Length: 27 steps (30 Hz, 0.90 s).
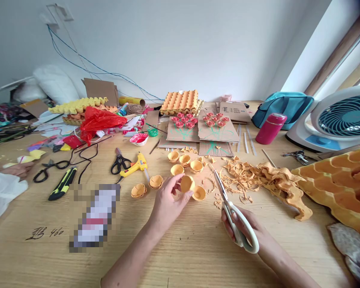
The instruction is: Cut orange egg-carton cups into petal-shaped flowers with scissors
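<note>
Between the thumb and fingers of my left hand [171,200] is a yellow-orange egg carton cup [187,184], its rounded side tilted toward me. Another cut cup [199,193] stands on the table just right of it. My right hand [243,224] grips white-handled scissors [236,224], blades pointing up and away, apart from the cup. Several more cups sit around, some nested with petal-like edges, such as a cup [138,191] at the left and one [196,166] behind. Carton scraps [243,174] are heaped beyond the scissors.
A yellow glue gun [138,165], black scissors [120,162] and a utility knife [63,184] lie left. Cardboard with red flowers [183,132] lies behind. At right are a pink bottle [271,129], a fan [342,116] and an egg tray [342,180]. Another person's hand [18,170] shows far left.
</note>
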Motion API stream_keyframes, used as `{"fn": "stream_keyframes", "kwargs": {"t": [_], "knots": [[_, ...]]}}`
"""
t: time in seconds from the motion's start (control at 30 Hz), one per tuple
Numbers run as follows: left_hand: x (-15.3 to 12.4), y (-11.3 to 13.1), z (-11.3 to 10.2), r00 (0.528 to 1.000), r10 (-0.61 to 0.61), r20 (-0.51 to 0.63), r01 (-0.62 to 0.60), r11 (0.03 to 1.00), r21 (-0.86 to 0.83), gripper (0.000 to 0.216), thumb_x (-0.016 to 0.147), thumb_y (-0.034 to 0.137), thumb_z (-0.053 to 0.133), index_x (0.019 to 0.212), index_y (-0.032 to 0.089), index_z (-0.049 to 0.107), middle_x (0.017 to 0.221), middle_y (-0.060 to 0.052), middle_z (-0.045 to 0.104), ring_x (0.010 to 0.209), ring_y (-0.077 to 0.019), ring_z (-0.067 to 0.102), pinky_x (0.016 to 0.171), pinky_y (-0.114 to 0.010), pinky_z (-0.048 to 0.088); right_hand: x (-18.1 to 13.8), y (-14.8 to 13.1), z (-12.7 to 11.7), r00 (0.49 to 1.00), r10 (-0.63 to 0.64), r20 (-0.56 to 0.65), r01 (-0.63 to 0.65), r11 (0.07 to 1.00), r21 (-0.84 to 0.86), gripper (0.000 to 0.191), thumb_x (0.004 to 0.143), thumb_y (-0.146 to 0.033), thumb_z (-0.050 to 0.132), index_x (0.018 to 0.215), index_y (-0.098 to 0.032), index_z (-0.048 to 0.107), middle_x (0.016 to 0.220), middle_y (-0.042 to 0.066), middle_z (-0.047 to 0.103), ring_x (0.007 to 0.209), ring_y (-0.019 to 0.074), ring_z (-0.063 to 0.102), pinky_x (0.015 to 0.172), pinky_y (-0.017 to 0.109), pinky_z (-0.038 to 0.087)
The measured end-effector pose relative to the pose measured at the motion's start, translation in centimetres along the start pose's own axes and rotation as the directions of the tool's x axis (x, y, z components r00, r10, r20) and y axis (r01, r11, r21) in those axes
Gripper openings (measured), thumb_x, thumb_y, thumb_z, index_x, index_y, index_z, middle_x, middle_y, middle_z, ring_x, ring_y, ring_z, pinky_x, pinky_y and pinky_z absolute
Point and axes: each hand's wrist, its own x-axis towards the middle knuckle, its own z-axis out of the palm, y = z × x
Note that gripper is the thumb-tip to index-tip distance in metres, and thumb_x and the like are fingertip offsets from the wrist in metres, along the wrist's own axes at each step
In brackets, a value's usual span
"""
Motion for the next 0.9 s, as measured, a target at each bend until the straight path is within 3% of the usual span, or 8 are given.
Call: {"fn": "stream_keyframes", "kwargs": {"t": [0.1,0.23,0.33,0.43,0.57,0.67,0.77,0.9], "knots": [[0.2,0.1,-0.6,0.991,-0.115,0.073,0.133,0.941,-0.312,0.041,0.085,0.039,0.068,0.122,0.019,0.063,0.11,-0.008,0.069,0.095,-0.021,0.063,0.081,-0.032,0.049,-0.2,-0.1,-0.4,1.0,0.002,0.003,-0.002,0.994,-0.107,0.052,0.089,-0.071,0.051,0.084,-0.019,0.056,0.064,-0.003,0.048,0.057,0.0124,0.042,0.052,0.024,0.034],[0.2,0.0,-0.6,0.953,-0.19,0.235,0.3,0.689,-0.66,0.031,0.087,0.042,0.067,0.105,0.017,0.07,0.098,-0.007,0.07,0.085,-0.0178,0.061,0.071,-0.028,0.047,-0.4,-0.3,-0.8,0.999,-0.042,-0.005,0.039,0.97,-0.242,0.041,0.094,-0.058,0.051,0.08,-0.02,0.052,0.068,-0.003,0.045,0.063,0.0135,0.039,0.056,0.025,0.033],[0.1,-0.3,-0.3,0.925,-0.21,0.316,0.379,0.544,-0.748,0.029,0.089,0.041,0.062,0.098,0.015,0.069,0.095,-0.008,0.07,0.08,-0.0169,0.062,0.068,-0.028,0.046,-0.5,-0.6,-0.6,0.998,-0.062,-0.016,0.053,0.938,-0.344,0.032,0.096,-0.045,0.052,0.077,-0.02,0.051,0.069,-0.004,0.045,0.064,0.0135,0.039,0.057,0.025,0.032],[-0.1,-0.5,-0.1,0.913,-0.213,0.347,0.405,0.558,-0.724,0.029,0.092,0.042,0.058,0.096,0.015,0.068,0.091,-0.008,0.069,0.077,-0.017,0.063,0.063,-0.027,0.046,-0.5,-0.8,-0.2,0.998,-0.07,-0.004,0.062,0.908,-0.415,0.028,0.096,-0.039,0.051,0.076,-0.02,0.052,0.069,-0.003,0.048,0.065,0.0139,0.041,0.059,0.025,0.033],[-0.4,-0.5,-0.1,0.942,-0.111,0.317,0.269,0.815,-0.513,0.025,0.093,0.039,0.057,0.083,0.018,0.065,0.083,-0.004,0.067,0.075,-0.0163,0.062,0.066,-0.028,0.048,-0.5,-0.6,-0.4,0.995,-0.097,-0.025,0.077,0.899,-0.431,0.025,0.095,-0.037,0.051,0.078,-0.019,0.054,0.071,-0.003,0.051,0.066,0.0144,0.043,0.06,0.025,0.035],[-0.7,-0.2,-0.1,0.963,0.097,0.251,-0.064,0.988,-0.138,0.014,0.091,0.028,0.06,0.082,0.019,0.067,0.101,-0.007,0.07,0.092,-0.0208,0.064,0.082,-0.034,0.05,-0.5,-0.3,-0.8,0.992,-0.105,-0.064,0.072,0.916,-0.396,0.026,0.096,-0.039,0.05,0.08,-0.019,0.055,0.07,-0.003,0.049,0.065,0.0142,0.042,0.058,0.025,0.034],[-0.9,-0.2,-0.2,0.935,0.318,0.154,-0.348,0.903,0.251,0.012,0.092,0.022,0.06,0.087,0.022,0.071,0.11,-0.007,0.069,0.105,-0.0254,0.06,0.093,-0.043,0.045,-0.5,-0.2,-1.0,0.99,-0.108,-0.092,0.069,0.932,-0.356,0.027,0.095,-0.042,0.054,0.08,-0.02,0.057,0.07,-0.002,0.049,0.065,0.0145,0.041,0.056,0.025,0.033],[-0.8,-0.5,-0.4,0.908,0.392,0.148,-0.406,0.741,0.535,0.015,0.093,0.022,0.059,0.088,0.025,0.074,0.108,-0.006,0.071,0.099,-0.0266,0.056,0.086,-0.044,0.044,-0.4,-0.2,-0.9,0.988,-0.125,-0.088,0.087,0.935,-0.345,0.028,0.094,-0.044,0.057,0.08,-0.02,0.058,0.07,-0.002,0.049,0.066,0.015,0.041,0.057,0.025,0.033]]}}
